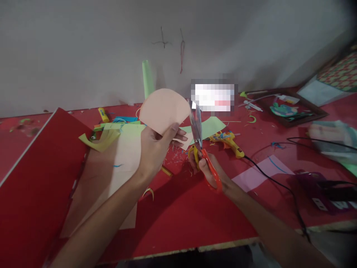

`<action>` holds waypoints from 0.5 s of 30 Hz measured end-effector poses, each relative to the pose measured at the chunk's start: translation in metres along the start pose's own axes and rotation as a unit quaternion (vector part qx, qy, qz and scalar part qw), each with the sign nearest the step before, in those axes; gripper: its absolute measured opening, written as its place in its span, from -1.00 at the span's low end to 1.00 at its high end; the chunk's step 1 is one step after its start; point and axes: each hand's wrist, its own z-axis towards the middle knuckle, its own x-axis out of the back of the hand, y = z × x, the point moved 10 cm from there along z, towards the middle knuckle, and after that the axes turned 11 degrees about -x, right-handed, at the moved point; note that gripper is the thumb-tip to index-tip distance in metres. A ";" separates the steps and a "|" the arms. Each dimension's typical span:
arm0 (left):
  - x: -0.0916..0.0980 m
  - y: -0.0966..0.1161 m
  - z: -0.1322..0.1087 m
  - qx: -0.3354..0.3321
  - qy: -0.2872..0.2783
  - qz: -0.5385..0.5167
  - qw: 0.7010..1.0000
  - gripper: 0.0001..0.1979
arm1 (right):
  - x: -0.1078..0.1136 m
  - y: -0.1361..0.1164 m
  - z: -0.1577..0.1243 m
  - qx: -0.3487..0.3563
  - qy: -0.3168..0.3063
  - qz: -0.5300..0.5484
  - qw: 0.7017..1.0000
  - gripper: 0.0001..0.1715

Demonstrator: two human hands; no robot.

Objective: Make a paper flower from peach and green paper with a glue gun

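Cutting peach paper with scissors above red desk point(181, 212).
Left hand point(156, 149) pinches rounded peach paper piece point(164, 109), held up over desk; right hand point(208, 167) closed around orange-handled scissors point(198, 134), blades touching paper's right edge. Yellow glue gun point(227, 140) just beside.

**No legible writing**

Nothing can be read. The pixelated patch point(214, 97) at 1 o'clock from centre hides whatever it covers. The glue gun point(227, 140), at 3 o'clock from the scissors point(198, 130), bears coloured print too small to make out. White labels on the power strip point(326, 193) at 4 o'clock are blurred. The peach paper piece point(164, 109) is plain. The wall scrawls point(163, 39) at 12 o'clock form no letters.
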 end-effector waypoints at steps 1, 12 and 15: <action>0.000 0.000 0.000 0.000 0.003 0.000 1.000 -0.66 | 0.001 -0.001 0.000 0.002 0.004 0.001 1.000 -0.23; -0.009 -0.007 -0.008 0.009 -0.022 0.006 1.000 -0.71 | 0.005 -0.003 0.001 -0.004 0.035 -0.013 0.999 -0.21; -0.012 -0.010 -0.011 0.016 -0.030 0.008 0.999 -0.72 | 0.007 -0.001 0.002 -0.002 0.046 -0.024 0.999 -0.21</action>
